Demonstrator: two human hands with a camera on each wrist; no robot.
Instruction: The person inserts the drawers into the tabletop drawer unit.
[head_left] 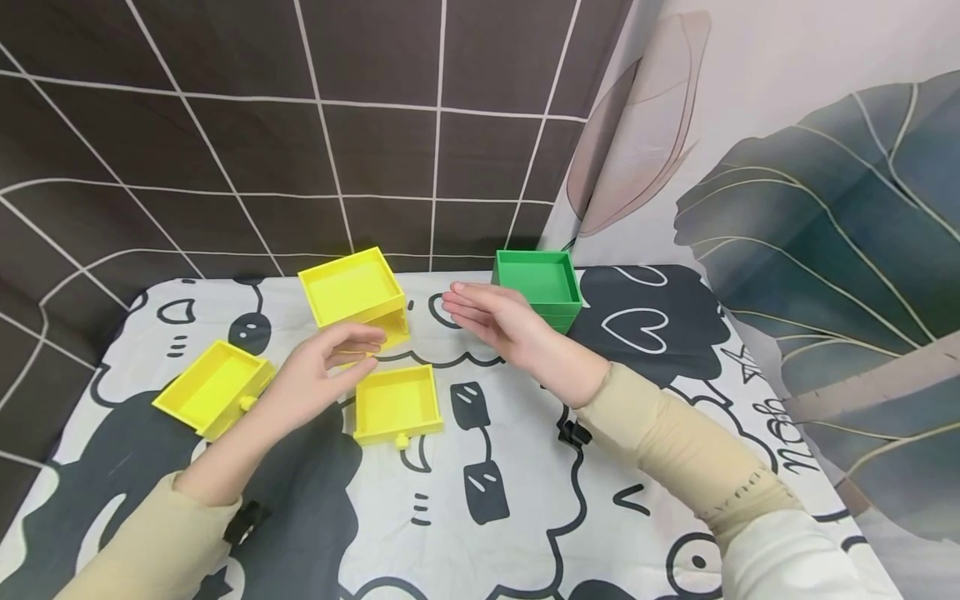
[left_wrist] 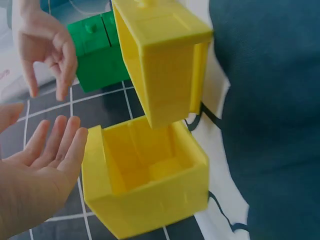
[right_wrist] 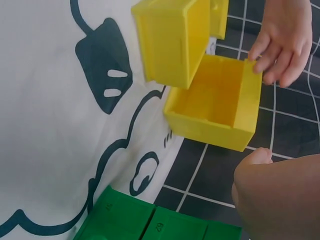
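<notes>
A yellow box (head_left: pixel 351 290) with an open compartment in its front stands at the back, a yellow drawer (head_left: pixel 396 404) in front of it. My left hand (head_left: pixel 318 375) is over the cloth between this drawer and another yellow drawer (head_left: pixel 213 387), fingers extended and holding nothing. Its fingertips are close to the box; whether they touch it cannot be told. My right hand (head_left: pixel 510 325), fingers extended and empty, hovers left of a green box (head_left: pixel 538 283). The left wrist view shows the left hand (left_wrist: pixel 45 175) beside the yellow box (left_wrist: pixel 150 200); the right wrist view shows the right hand (right_wrist: pixel 275 190) partly.
A black-and-white patterned cloth (head_left: pixel 525 533) covers the surface. A dark gridded cloth (head_left: pixel 375 150) hangs behind, and a leaf-patterned curtain (head_left: pixel 825 208) is on the right. Small black clips (head_left: pixel 574 433) sit near both wrists.
</notes>
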